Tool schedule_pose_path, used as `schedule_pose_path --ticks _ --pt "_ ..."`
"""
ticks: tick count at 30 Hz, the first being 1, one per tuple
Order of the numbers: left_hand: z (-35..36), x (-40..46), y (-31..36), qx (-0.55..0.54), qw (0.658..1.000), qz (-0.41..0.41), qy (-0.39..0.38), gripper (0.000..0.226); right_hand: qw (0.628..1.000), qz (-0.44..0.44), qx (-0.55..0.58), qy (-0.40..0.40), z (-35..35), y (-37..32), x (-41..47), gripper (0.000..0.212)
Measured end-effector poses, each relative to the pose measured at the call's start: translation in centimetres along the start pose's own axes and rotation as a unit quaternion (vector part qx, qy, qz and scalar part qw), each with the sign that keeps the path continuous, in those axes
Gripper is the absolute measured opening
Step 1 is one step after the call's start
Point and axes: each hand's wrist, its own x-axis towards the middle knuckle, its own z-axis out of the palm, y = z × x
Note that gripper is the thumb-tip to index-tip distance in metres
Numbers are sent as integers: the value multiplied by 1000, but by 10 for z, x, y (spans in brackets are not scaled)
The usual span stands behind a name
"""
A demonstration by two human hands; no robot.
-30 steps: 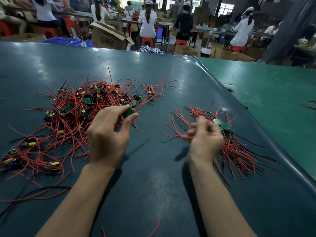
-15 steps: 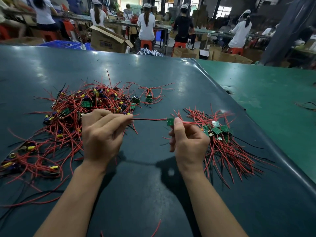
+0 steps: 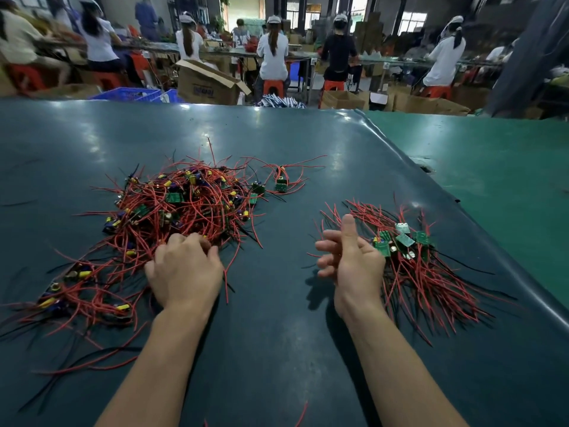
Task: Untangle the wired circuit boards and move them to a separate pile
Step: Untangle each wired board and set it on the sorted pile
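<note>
The left hand (image 3: 184, 272) reaches into the tangled pile (image 3: 172, 211), its grip probably grasping wires; the right hand (image 3: 354, 263) is released beside the sorted pile (image 3: 415, 266). Next: pull one board free.

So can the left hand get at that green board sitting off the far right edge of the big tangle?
Probably yes: the board lies exposed on the mat, beyond the left hand, with only loose wires between.
</note>
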Motion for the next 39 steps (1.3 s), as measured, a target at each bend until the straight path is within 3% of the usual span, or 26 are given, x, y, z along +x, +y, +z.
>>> schedule_pose_path --ticks 4,11,18,22,28,36,39 --pt "1 2 -1 -15 1000 13 3 21 997 -4 -43 -57 1 2 -4 43" --pt "1 6 -4 -72 996 -2 57 28 994 6 -71 -89 3 0 -8 44" --pt "0 8 -9 -83 996 -28 27 16 986 15 -100 -136 3 -3 -13 46" --pt "-4 -2 -2 -123 992 2 -7 15 985 14 -100 -138 3 -3 -13 46" --pt "-1 5 -8 -98 995 -3 32 26 985 13 -97 -141 1 -3 -13 46" --pt "2 16 -10 9 998 25 -63 32 980 6 -122 -157 0 1 -13 38" --pt "5 19 -8 18 998 31 -51 27 980 6 -124 -158 0 1 -13 37"
